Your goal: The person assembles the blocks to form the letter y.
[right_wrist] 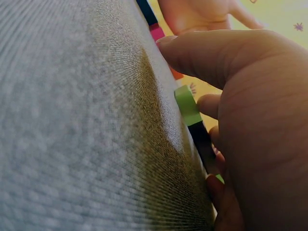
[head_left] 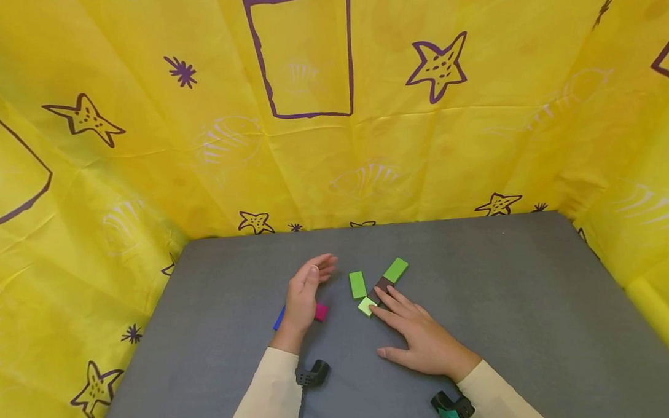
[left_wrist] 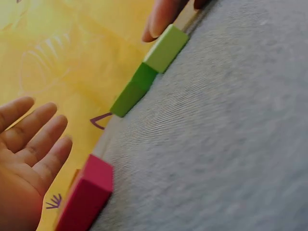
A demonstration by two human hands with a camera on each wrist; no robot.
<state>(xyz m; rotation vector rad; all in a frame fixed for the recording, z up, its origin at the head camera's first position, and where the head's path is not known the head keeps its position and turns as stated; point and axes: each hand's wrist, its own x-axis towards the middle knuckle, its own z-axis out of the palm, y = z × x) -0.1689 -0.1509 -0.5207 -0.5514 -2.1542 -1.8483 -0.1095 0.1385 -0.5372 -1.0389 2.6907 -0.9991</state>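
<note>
Head view: the left hand [head_left: 305, 294] is loosely open, palm turned toward the right hand [head_left: 426, 341], and holds nothing. Partly hidden under it, the blue block [head_left: 279, 318] shows on its outer side and the pink block [head_left: 321, 312] on its inner side. The right hand lies palm down, fingers stretched and a little spread, thumb out to the side; it touches rather than grips. Its fingertips rest on the dark block [head_left: 383, 286] and at the pale block [head_left: 367, 306]. Just beyond those fingers, a long green block [head_left: 395, 271] meets the dark one's far end; another green block [head_left: 357, 285] sits between the two hands.

Left wrist view: the pink block stands nearest the open left palm. Light, flat fingers seem right here — a hard push could skew the row.

Right wrist view: the thumb hangs free of the blocks, and an orange block [right_wrist: 177, 73] shows past it. Steadying the pale block while nudging the dark one should keep their edges flush.
</note>
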